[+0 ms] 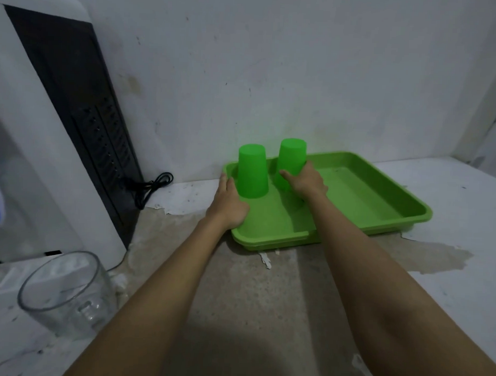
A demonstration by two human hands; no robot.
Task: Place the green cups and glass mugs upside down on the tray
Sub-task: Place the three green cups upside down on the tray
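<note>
Glass mug (66, 291), one only, stands upright with its mouth up on the worktop (260, 295) at about eight o'clock in the view, well apart from the tray; its handle is hard to make out through the clear wall. Two green cups stand mouth down on the green tray (381, 198), long axes near vertical, at the tray's far-left end by the wall. The left cup (253, 171) rests with its rim on the tray floor. The right cup (291, 158) tilts slightly, and its rim is hidden behind the right hand (306, 180), which grasps it low on its side, thumb (286, 175) across the front; whether the rim touches the tray cannot be told. The left hand (229, 204) lies released, fingers flat, on the tray's left rim just beside the left cup, at its seven o'clock. At nine o'clock a white appliance (23, 152) with a dark panel is cut off by the frame edge; a black cord (154, 184) coils at its foot.
</note>
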